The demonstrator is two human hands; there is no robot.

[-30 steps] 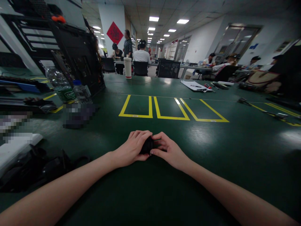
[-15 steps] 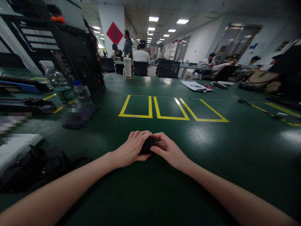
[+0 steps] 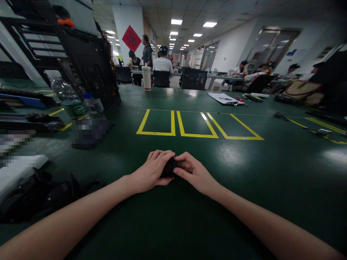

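Observation:
A small black rounded object (image 3: 168, 168) lies between my hands at the near middle of the green table (image 3: 173, 220). My left hand (image 3: 154, 169) is wrapped over its left side and top, with the thumb along the near side. Curled around its right end, the thumb and fingers of my right hand (image 3: 191, 170) pinch at the edge. Much of the object is covered by my fingers, and its exact kind does not show.
Beyond my hands, yellow tape outlines (image 3: 199, 136) mark the table. Dark gear (image 3: 56, 193), clear bottles (image 3: 67, 95) and a black computer case (image 3: 89, 68) stand left. Farther back are a white cup (image 3: 146, 78) and a clipboard (image 3: 224, 99). Cables (image 3: 322, 133) lie right. Several people sit in the background.
Both hands keep their hold on the black object in nearly the same place. Only a very slight shift of the whole view shows.

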